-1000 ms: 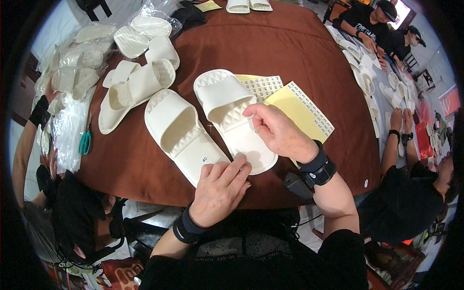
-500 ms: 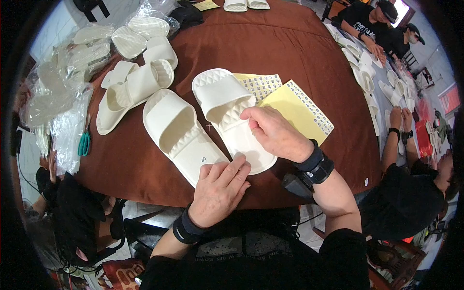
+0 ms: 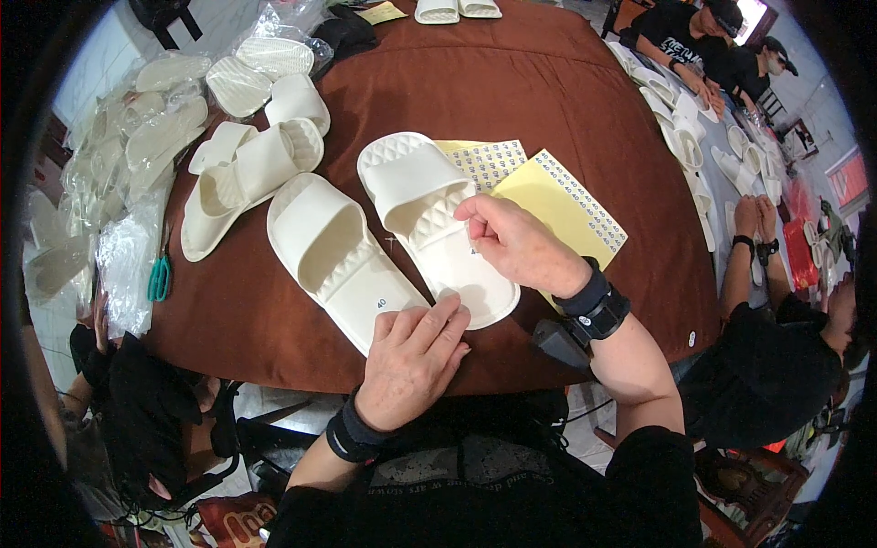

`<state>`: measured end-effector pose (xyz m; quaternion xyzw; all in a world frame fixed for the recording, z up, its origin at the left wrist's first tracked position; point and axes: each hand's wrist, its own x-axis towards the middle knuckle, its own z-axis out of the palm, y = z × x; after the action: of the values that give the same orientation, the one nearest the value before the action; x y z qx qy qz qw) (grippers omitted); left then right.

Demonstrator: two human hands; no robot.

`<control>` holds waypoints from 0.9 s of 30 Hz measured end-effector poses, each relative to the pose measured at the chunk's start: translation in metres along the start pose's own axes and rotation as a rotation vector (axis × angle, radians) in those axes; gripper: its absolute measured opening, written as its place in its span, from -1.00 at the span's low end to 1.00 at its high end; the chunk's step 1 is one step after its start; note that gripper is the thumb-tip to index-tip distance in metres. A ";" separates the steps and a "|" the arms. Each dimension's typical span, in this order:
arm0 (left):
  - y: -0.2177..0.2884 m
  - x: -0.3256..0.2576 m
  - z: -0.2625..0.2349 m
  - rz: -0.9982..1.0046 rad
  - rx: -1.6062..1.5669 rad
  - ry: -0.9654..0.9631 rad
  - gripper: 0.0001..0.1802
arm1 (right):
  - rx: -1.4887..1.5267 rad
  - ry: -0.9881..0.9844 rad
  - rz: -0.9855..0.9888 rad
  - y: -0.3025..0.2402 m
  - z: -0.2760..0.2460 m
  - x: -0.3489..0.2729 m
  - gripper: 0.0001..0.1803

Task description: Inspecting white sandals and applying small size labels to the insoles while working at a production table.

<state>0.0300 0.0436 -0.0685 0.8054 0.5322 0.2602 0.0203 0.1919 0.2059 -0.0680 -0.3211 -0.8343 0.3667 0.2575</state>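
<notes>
Left hand (image 3: 411,365): flat, fingers extended and lying side by side, resting over the heel end of the left slipper (image 3: 315,224); its fingertips reach the near edge of the right slipper (image 3: 416,183).

Right hand (image 3: 530,242): curled, thumb and forefinger drawn in together above the inner sole of the right slipper. A small dark mark shows just below these fingertips; whether anything is pinched between them cannot be told.

Both slippers are white and lie side by side on the brown-covered desk (image 3: 548,82), heels toward the person. The left one bears a small printed label (image 3: 381,303) near its heel. A yellow sticker sheet (image 3: 571,205) lies just beside the right hand, partly behind the wrist. Green-handled scissors (image 3: 160,279) lie at far left.
</notes>
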 end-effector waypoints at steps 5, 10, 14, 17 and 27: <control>0.000 0.002 -0.001 -0.003 -0.001 -0.004 -0.44 | -0.074 0.055 -0.056 -0.003 0.005 -0.001 -0.73; -0.001 0.002 -0.002 0.015 0.013 -0.003 -0.48 | -0.074 0.124 -0.074 -0.001 0.010 -0.001 -0.73; -0.001 0.001 -0.003 0.016 0.038 -0.012 -0.51 | -0.069 0.117 -0.062 -0.001 0.015 0.001 -0.74; 0.002 0.003 -0.003 0.025 0.044 -0.012 -0.51 | -0.101 0.158 -0.093 -0.001 0.012 -0.002 -0.75; 0.001 0.004 0.000 0.013 0.013 -0.016 -0.47 | -0.136 0.195 -0.156 0.002 0.011 -0.002 -0.77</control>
<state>0.0323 0.0467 -0.0664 0.8109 0.5286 0.2506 0.0176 0.1864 0.2007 -0.0770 -0.3060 -0.8506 0.2553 0.3430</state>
